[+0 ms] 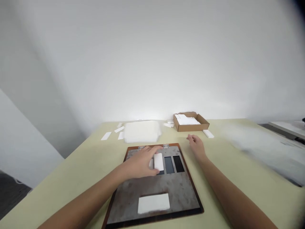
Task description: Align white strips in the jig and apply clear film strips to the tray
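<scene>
A flat grey board with a brown rim [166,184] lies in front of me on the table. Across its upper part runs a row of rectangular slots, including a blue-grey slot [169,164] and a black slot [178,163]. My left hand [140,162] grips a small white card [158,161] at its two ends, between thumb and fingers, over a slot left of the blue-grey one. Right of the board, my right hand [197,147] is loosely curled near the table, with nothing visible in its fingers. A white card [153,203] lies on the board's lower part.
A cardboard box [193,128] with white cards stands at the back, a white stack [208,133] beside it. Behind the board is a blurred white pad [142,131]. Loose white cards [106,136] lie at the back left. A blurred whitish sheet [264,149] covers the right side.
</scene>
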`<state>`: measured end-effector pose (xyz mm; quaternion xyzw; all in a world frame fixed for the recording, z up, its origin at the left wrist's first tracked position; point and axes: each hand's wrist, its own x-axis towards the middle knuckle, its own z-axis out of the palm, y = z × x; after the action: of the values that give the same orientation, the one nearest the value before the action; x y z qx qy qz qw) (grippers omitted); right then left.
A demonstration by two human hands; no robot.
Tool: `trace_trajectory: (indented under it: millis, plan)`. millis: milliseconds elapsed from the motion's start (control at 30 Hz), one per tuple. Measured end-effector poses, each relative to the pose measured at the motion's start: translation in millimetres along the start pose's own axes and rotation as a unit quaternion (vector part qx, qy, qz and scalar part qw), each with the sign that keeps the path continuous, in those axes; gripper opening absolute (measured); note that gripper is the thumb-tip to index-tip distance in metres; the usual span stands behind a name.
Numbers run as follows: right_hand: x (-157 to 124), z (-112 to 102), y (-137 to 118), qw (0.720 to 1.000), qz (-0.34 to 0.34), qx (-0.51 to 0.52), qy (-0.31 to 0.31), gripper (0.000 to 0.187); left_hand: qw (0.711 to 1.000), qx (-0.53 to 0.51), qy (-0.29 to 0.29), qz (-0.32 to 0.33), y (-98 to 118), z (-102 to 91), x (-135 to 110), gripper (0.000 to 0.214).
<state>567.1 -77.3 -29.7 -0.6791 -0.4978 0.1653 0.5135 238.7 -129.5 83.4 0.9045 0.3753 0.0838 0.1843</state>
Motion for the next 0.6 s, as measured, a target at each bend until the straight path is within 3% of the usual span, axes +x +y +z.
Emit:
trace_trajectory:
  millis: [200, 600]
  plan:
    - [-0.4, 15.9, 0.9, 0.999, -0.026, -0.004, -0.045, 0.03, 0.999, 0.034, -0.021, 0.0, -3.1, 10.9, 1.2, 0.082]
    - [-2.1, 10.2, 0.5, 0.999, -0.027, -0.009, -0.037, 0.031, 0.999, 0.05, -0.02, 0.009, 9.9, 3.8, 11.8, 0.084]
